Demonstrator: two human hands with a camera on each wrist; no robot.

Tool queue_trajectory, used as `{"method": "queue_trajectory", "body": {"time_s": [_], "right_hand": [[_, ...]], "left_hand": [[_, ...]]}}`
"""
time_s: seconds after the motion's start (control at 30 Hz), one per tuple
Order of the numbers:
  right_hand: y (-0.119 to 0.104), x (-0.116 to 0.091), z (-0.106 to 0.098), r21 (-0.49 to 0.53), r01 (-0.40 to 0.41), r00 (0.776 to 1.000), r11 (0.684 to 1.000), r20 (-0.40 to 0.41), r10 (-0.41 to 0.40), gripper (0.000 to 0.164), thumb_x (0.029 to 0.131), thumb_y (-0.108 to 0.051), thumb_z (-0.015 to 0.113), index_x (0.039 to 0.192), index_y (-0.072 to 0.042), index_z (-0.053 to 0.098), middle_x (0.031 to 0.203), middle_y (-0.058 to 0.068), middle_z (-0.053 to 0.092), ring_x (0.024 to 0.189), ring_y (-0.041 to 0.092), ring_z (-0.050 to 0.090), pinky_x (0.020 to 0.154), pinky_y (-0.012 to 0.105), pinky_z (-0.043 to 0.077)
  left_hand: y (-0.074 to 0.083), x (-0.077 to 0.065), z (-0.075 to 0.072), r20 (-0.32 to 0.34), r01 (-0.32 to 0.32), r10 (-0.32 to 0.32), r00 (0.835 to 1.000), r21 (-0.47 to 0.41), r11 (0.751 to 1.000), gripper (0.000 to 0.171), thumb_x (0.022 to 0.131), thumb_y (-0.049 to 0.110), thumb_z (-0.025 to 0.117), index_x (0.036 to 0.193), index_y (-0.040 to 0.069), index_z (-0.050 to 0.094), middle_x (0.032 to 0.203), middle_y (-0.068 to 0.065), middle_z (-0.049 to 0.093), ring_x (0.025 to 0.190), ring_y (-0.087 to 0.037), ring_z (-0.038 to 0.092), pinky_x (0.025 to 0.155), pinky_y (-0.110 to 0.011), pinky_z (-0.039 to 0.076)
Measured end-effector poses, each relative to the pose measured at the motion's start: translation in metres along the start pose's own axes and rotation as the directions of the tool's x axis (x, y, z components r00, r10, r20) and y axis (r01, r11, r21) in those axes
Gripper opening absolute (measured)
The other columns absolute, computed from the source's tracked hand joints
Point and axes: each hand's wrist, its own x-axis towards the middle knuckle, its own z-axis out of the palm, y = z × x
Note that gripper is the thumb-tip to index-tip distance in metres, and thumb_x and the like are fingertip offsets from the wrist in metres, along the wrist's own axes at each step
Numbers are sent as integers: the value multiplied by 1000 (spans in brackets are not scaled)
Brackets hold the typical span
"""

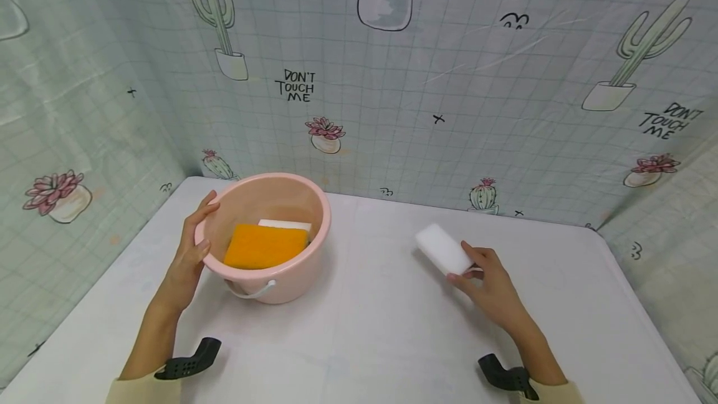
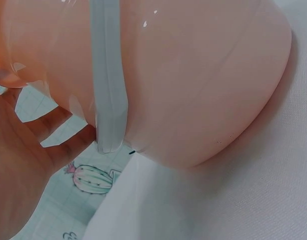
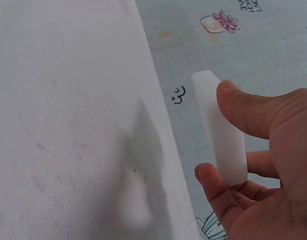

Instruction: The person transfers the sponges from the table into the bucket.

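A pink bucket (image 1: pixel 297 279) stands on the left part of the table, its white handle (image 1: pixel 255 295) hanging down the near side. My left hand (image 1: pixel 187 260) grips its left rim, thumb on the near side and fingers around the outside. Inside the bucket lies an orange sponge (image 1: pixel 266 246), partly covering a white block (image 1: pixel 285 224) behind it. To the right, my right hand (image 1: pixel 493 288) pinches a white sponge block (image 1: pixel 443 249) by one end. In the right wrist view the white sponge (image 3: pixel 221 135) is held between thumb and fingers, above the table.
The white-covered table (image 1: pixel 364 335) meets a curtain (image 1: pixel 392 80) printed with cacti at the back and both sides. A black wrist mount (image 1: pixel 191 363) sits on the left wrist and another black mount (image 1: pixel 507 376) on the right.
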Motion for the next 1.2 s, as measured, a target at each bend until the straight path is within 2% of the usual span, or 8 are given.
{"method": "queue_trajectory", "body": {"time_s": [0.2, 0.5, 0.83, 1.0, 1.2], "right_hand": [[-8, 2, 3, -13, 48, 998, 999, -29, -48, 73, 87, -22, 72, 143, 6, 35, 129, 24, 39, 103, 33, 55, 87, 46, 50], [-25, 7, 10, 4, 63, 997, 998, -45, -63, 69, 87, -18, 71, 143, 4, 37, 130, 24, 38, 101, 31, 56, 87, 45, 50], [-41, 13, 17, 99, 83, 996, 992, -27, -80, 69, 84, -8, 73, 143, 0, 39, 131, 20, 37, 99, 28, 58, 85, 37, 52], [-60, 19, 19, 193, 105, 994, 976, -25, -102, 71, 83, -5, 74, 144, -2, 38, 132, 19, 35, 98, 29, 59, 81, 35, 53], [-84, 30, 22, 224, 174, 985, 959, -39, -170, 71, 80, -2, 75, 142, -7, 42, 130, 14, 35, 95, 28, 59, 77, 33, 54]], "left_hand": [[-2, 0, 0, -1, -4, 4, 1000, -13, 1000, 60, 92, 22, 40, 150, 21, 23, 159, 11, 3, 143, -22, 8, 102, -70, 8], [-1, -1, 1, -4, -5, 5, 1000, -7, 1000, 60, 92, 21, 39, 150, 20, 23, 158, 11, 3, 143, -22, 8, 102, -70, 8], [0, -1, 2, -8, 1, -1, 1000, -23, 1000, 60, 92, 21, 40, 150, 20, 24, 158, 11, 3, 144, -22, 7, 103, -70, 7], [1, -1, 1, -6, -4, 4, 1000, -17, 1000, 59, 93, 21, 40, 150, 20, 24, 158, 11, 3, 144, -22, 7, 103, -70, 7], [2, 0, 2, -2, -6, 6, 1000, -16, 1000, 59, 93, 22, 40, 150, 20, 24, 158, 11, 4, 143, -22, 9, 103, -69, 10]]}}
